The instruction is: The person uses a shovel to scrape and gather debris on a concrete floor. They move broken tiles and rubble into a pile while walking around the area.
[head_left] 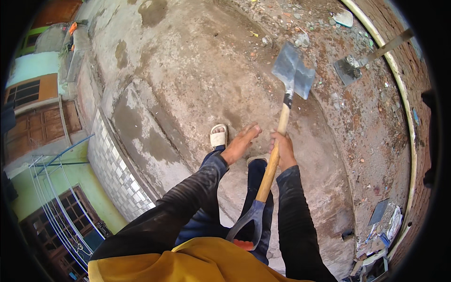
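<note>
A shovel (269, 175) slants across in front of me, its metal blade (287, 66) pointing away over the ground and its D-shaped grey grip, red on the crossbar, close to my body. My right hand (283, 151) is wrapped round the wooden shaft about midway along. To the left of the shaft, my left hand (242, 144) is held in the air with its fingers stretched forward, and nothing shows in it. Below that hand is my sandalled left foot (218, 136); my other foot is partly hidden behind the shovel and right hand.
A hoe-like tool (348, 69) with a wooden handle rests on the rubble strip at right. A pale pipe (399, 87) runs along the brick wall. Litter (393, 223) lies at lower right. At left are a low tiled wall (115, 157) and houses. A shallow step crosses the concrete.
</note>
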The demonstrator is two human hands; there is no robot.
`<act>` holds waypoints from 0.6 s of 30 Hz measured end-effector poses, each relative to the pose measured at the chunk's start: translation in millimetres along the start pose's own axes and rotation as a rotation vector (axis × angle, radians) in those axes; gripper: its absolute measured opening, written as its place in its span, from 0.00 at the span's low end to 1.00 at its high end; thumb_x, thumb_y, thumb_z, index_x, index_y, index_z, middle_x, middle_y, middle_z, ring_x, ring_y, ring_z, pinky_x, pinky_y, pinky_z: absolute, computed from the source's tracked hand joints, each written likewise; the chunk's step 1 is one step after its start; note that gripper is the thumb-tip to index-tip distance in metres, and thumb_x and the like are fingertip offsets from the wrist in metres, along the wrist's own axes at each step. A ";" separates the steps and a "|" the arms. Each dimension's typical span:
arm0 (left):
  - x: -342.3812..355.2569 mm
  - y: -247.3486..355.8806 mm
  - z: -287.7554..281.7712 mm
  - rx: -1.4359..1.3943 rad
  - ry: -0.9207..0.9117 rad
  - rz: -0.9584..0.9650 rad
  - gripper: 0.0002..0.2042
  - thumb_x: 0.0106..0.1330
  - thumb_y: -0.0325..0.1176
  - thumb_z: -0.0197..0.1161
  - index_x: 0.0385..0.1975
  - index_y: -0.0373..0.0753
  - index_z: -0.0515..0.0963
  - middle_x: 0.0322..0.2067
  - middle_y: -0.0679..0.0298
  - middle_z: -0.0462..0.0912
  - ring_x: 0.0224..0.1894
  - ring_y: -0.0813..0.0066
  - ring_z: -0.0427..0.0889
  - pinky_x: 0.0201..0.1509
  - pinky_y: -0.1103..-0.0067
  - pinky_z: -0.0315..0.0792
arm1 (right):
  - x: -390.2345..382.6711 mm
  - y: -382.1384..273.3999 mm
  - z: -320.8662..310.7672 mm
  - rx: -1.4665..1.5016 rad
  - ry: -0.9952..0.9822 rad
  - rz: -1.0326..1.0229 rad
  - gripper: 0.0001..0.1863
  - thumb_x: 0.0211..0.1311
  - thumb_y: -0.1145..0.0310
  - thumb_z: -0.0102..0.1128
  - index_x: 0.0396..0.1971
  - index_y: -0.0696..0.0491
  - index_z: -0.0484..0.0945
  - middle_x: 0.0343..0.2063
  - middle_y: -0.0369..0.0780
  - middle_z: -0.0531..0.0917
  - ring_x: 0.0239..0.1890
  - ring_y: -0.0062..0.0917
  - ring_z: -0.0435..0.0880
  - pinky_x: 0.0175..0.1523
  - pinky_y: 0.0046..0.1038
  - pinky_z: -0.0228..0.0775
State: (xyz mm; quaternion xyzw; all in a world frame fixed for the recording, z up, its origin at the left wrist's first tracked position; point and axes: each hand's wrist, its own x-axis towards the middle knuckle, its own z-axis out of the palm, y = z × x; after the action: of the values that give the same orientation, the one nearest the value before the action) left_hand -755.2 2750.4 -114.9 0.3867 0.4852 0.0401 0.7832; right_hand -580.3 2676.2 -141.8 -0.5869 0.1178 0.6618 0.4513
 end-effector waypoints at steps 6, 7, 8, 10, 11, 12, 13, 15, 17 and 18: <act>-269.5 -31.2 -135.4 -0.563 -0.021 -0.484 0.49 0.65 0.76 0.38 0.67 0.30 0.61 0.59 0.44 0.74 0.61 0.54 0.75 0.69 0.62 0.64 | 52.8 106.0 78.4 0.250 0.323 0.114 0.14 0.59 0.61 0.67 0.34 0.49 0.70 0.23 0.35 0.72 0.19 0.24 0.73 0.23 0.31 0.69; -311.8 -36.2 -147.7 -0.645 0.121 -0.445 0.52 0.63 0.78 0.37 0.65 0.28 0.62 0.55 0.44 0.77 0.56 0.54 0.78 0.64 0.61 0.69 | 52.6 140.5 99.6 0.272 0.391 0.156 0.13 0.59 0.63 0.66 0.34 0.49 0.70 0.21 0.36 0.71 0.17 0.25 0.72 0.22 0.32 0.69; -346.2 -41.9 -159.1 -0.663 0.264 -0.434 0.54 0.60 0.81 0.35 0.64 0.28 0.63 0.52 0.46 0.78 0.55 0.55 0.78 0.61 0.61 0.71 | 48.1 176.7 122.5 0.309 0.421 0.145 0.11 0.60 0.64 0.64 0.35 0.49 0.70 0.19 0.36 0.71 0.15 0.26 0.72 0.20 0.32 0.68; -391.1 -56.2 -177.2 -0.623 0.487 -0.316 0.44 0.62 0.74 0.50 0.60 0.35 0.68 0.45 0.54 0.80 0.53 0.60 0.79 0.63 0.62 0.71 | 40.8 238.9 165.1 0.324 0.423 0.180 0.11 0.58 0.66 0.63 0.35 0.48 0.70 0.17 0.35 0.70 0.13 0.25 0.72 0.18 0.31 0.67; -401.7 -65.0 -185.0 -0.637 0.637 -0.355 0.35 0.63 0.66 0.59 0.52 0.37 0.74 0.37 0.58 0.82 0.45 0.63 0.82 0.55 0.65 0.76 | 40.5 263.0 183.4 0.305 0.432 0.233 0.11 0.57 0.66 0.63 0.35 0.48 0.70 0.18 0.35 0.70 0.13 0.25 0.72 0.17 0.31 0.67; -403.8 -75.0 -192.4 -0.541 0.701 -0.369 0.30 0.63 0.61 0.63 0.48 0.37 0.76 0.33 0.59 0.81 0.39 0.65 0.83 0.48 0.67 0.78 | 43.0 282.2 199.0 0.300 0.409 0.266 0.12 0.57 0.66 0.63 0.36 0.47 0.69 0.18 0.34 0.71 0.14 0.24 0.72 0.18 0.31 0.69; -404.6 -82.4 -198.9 -0.416 0.776 -0.405 0.25 0.64 0.56 0.66 0.43 0.37 0.77 0.28 0.61 0.81 0.34 0.67 0.83 0.42 0.68 0.79 | 47.4 298.0 212.3 0.270 0.402 0.319 0.13 0.56 0.67 0.64 0.37 0.46 0.68 0.18 0.34 0.71 0.14 0.24 0.73 0.19 0.31 0.71; -388.9 -100.0 -216.3 -0.354 0.895 -0.477 0.17 0.66 0.46 0.67 0.33 0.36 0.77 0.17 0.66 0.73 0.21 0.72 0.76 0.30 0.72 0.76 | 66.9 320.0 227.8 0.289 0.399 0.377 0.13 0.56 0.67 0.64 0.38 0.46 0.69 0.18 0.34 0.72 0.14 0.24 0.74 0.19 0.31 0.71; -361.7 -113.3 -230.7 -0.462 1.012 -0.395 0.16 0.68 0.45 0.65 0.31 0.36 0.77 0.15 0.68 0.70 0.19 0.74 0.73 0.29 0.73 0.74 | 98.0 327.1 231.2 0.272 0.424 0.333 0.12 0.57 0.67 0.63 0.38 0.48 0.69 0.19 0.35 0.72 0.15 0.24 0.74 0.19 0.30 0.71; -350.2 -115.7 -239.3 -0.519 0.969 -0.369 0.15 0.69 0.44 0.64 0.30 0.37 0.76 0.14 0.69 0.66 0.17 0.76 0.69 0.28 0.74 0.74 | 108.8 329.8 230.2 0.256 0.439 0.320 0.12 0.58 0.67 0.63 0.38 0.48 0.69 0.19 0.35 0.72 0.15 0.24 0.74 0.19 0.30 0.71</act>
State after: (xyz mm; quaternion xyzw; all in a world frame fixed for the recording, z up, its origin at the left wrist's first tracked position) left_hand -1164.8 2651.9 10.8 0.0285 0.8221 0.1928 0.5349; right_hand -966.8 2697.6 -296.0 -0.6284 0.3860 0.5614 0.3754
